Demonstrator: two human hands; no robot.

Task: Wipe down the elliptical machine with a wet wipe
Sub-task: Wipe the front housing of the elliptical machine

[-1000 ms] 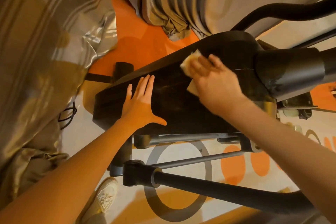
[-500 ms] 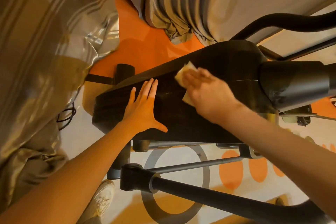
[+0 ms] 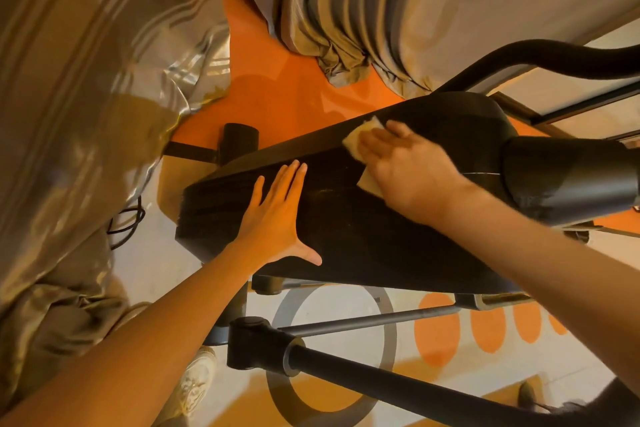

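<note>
Mid-wipe, by the look of it. Wet wipe (image 3: 369, 130) pressed flat against the black housing (image 3: 381, 236) of the elliptical machine, near its upper edge, mostly hidden under the right hand (image 3: 412, 166); only one pale corner ahead of the fingers and another below the palm on show. Right hand spread over the wipe, fingers fairly straight, pressing rather than pinching. Left hand (image 3: 277, 218) flat on the same housing, fingers extended, thumb splayed, holding nothing, apparently just bracing. Faint streaks on the dark panel between the two hands, though wet or dusty impossible to tell. Probably only part of the housing covered so far; the end under the left hand, the thick post (image 3: 568, 177) to the right, the curved handle (image 3: 554, 55) above and the lower bar (image 3: 398, 381) with its joint all seemingly still to do. Further out: curtains (image 3: 104, 80) hanging close on the left and another bunch behind, crowding the far side of the machine; a black cable (image 3: 126, 222) on the floor by the housing's end; a pale shoe (image 3: 194, 388) below; orange and grey patterned floor (image 3: 294, 90). Left hand itself in the way of the wipe's path along the panel.
</note>
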